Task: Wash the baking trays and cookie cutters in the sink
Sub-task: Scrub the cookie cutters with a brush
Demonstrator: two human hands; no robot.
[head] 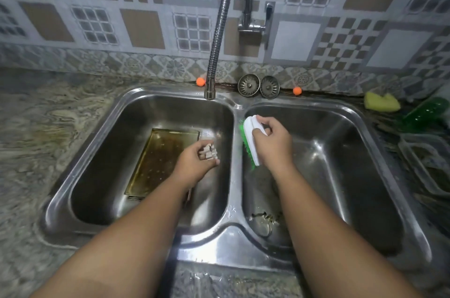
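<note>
A greasy rectangular baking tray (158, 158) lies flat in the left basin of a steel double sink (231, 127). My left hand (194, 163) hovers over the tray's right side and grips a small metal cookie cutter (208, 151). My right hand (270, 144) holds a white scrubbing brush with green bristles (250, 144) over the divider, at the left edge of the right basin. Some small dark debris or a thin metal piece (265, 217) lies near the front of the right basin; what it is cannot be made out.
A flexible metal tap hose (219, 29) hangs over the left basin's back edge, no water running. Two sink strainers (258, 85) lean against the wall. A yellow sponge (382, 101), a green bottle (423, 112) and clear containers (426, 163) sit on the right counter.
</note>
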